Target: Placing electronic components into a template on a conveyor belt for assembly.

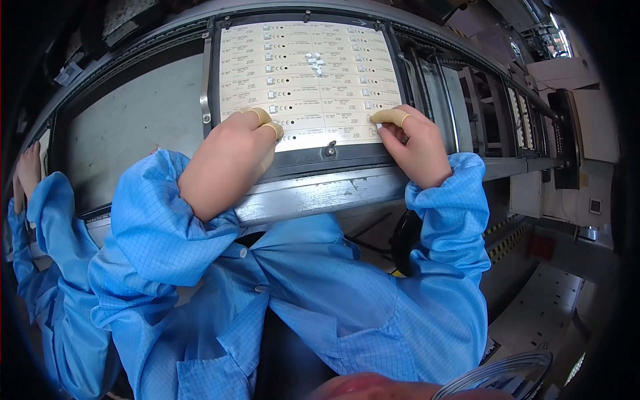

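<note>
A cream sheet [325, 93] of printed strips lies in a dark frame before me, with two columns of small silvery-white block-shaped parts on it. A loose cluster of similar small white pieces [315, 61] rests near its upper middle. My left hand [235, 150], with yellow finger covers on its fingers, is closed over the sheet's lower left; its fingertips are bent down and what they hold is hidden. At the lower right, my right hand [417, 142] pinches a small white part [379, 125] just at the sheet's surface, beside a printed outline. Yellow covers sit on its fingers too.
The dark frame [293, 160] has a black knob [330, 150] at its near edge. A metal rail [320, 195] runs along the front of the conveyor. At the far left, another person's hand [29, 170] and blue sleeve reach in. Racks and machine parts stand on the right.
</note>
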`<state>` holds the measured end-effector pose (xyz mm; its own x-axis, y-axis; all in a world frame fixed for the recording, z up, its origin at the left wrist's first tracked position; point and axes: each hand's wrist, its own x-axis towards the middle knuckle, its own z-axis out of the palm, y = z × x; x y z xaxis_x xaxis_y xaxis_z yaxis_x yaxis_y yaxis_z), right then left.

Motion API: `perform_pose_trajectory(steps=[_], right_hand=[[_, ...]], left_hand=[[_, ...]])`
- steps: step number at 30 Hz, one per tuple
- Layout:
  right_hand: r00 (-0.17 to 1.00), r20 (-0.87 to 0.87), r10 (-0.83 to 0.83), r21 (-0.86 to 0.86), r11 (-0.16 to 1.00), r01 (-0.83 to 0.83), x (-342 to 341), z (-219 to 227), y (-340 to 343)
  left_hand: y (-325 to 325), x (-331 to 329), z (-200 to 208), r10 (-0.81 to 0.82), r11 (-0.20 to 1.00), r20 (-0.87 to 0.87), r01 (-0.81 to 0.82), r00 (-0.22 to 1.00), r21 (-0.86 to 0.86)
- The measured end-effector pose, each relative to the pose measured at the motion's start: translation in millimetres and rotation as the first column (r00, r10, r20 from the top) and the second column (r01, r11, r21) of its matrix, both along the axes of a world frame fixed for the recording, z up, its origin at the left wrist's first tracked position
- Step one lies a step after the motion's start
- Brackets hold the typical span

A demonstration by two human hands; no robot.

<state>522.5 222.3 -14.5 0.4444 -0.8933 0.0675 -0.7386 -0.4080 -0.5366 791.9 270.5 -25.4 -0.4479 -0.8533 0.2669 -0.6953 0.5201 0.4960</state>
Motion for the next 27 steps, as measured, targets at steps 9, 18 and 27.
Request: perform_pose_trajectory(steps=[9, 18, 27], right_hand=[[0.998, 0.040, -0.053, -0.013, 0.998, 0.054, 2.6, -5.8, -1.1], [0.998, -0.058, 0.006, -0.158, 0.987, -0.015, 4.5, -8.2, -2.4], [0.981, -0.193, 0.017, -0.187, 0.981, -0.053, 8.1, -1.2, -4.5]], left_hand=[[3.8, -4.0, 3.3, 0.057, 0.998, 0.084, -0.060, 0.995, 0.028], [-2.3, 1.1, 9.3, -0.065, 0.989, 0.119, 0.080, 0.991, -0.127], [-55.0, 63.2, -7.2, 0.225, 0.953, -0.260, -0.267, 0.939, -0.142]])
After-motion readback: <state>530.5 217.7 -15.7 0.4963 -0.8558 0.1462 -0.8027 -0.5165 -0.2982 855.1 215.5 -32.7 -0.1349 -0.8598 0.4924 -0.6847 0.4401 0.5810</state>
